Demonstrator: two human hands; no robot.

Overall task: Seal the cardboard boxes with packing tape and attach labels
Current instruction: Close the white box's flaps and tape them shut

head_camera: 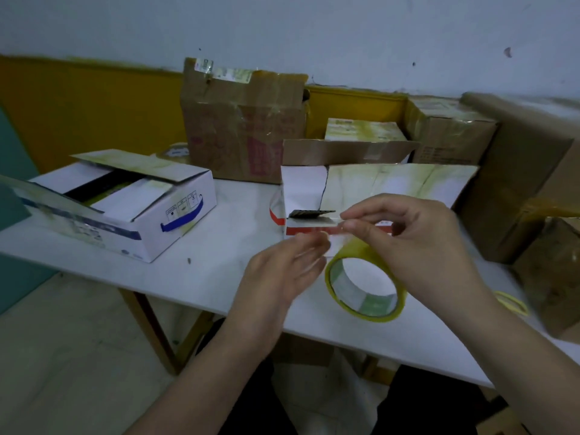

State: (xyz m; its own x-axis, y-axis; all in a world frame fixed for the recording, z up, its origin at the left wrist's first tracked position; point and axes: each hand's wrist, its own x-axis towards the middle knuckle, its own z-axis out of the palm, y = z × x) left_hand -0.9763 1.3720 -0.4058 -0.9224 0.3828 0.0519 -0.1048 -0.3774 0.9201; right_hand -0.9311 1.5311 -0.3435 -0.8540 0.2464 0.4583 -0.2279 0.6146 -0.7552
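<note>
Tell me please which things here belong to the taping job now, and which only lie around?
In use:
- tape roll, hanging from the right hand
- tape end, pinched by both hands; left hand
- white box with red stripe, flaps open

Lying about:
- white box with blue stripe
- brown boxes
- second tape roll
- table

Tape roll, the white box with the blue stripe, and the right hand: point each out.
Tape roll (365,312), head view, on the yellow outer band at the bottom of the roll.
White box (175,215), head view, on its near end wall.
Right hand (417,233), head view, on the back of the hand.
</note>
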